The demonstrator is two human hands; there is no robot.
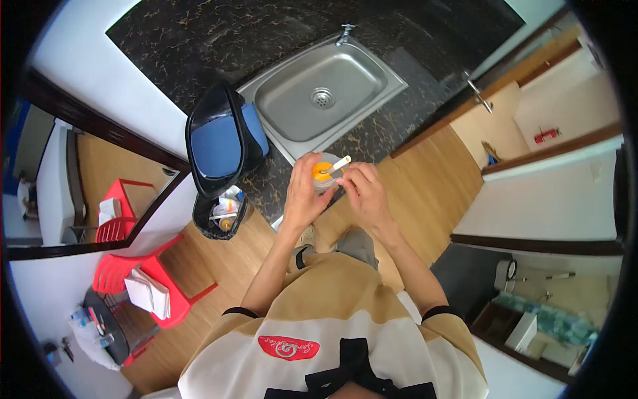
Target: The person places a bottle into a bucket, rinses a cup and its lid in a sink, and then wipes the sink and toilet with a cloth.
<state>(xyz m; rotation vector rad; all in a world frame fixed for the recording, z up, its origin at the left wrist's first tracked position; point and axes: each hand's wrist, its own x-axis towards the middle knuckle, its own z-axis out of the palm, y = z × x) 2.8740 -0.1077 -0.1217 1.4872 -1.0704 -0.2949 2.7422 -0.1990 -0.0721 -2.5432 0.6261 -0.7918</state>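
In the head view, just above the middle of the frame, the left hand (302,193) is wrapped around a clear cup (324,178) with orange liquid in it, fingers curled round its left side and the thumb up by the rim. The right hand (364,193) is closed in a pinch on a white straw (339,164), which slants from the cup's mouth up to the right. Both forearms rise from the bottom centre and converge on the cup, wrists bent slightly inward. The cup sits between the two hands, over the edge of the dark counter (199,40), just below the steel sink (359,100). Left of the hands stands an open-lidded bin (222,143), with a red chair (163,286) at lower left.
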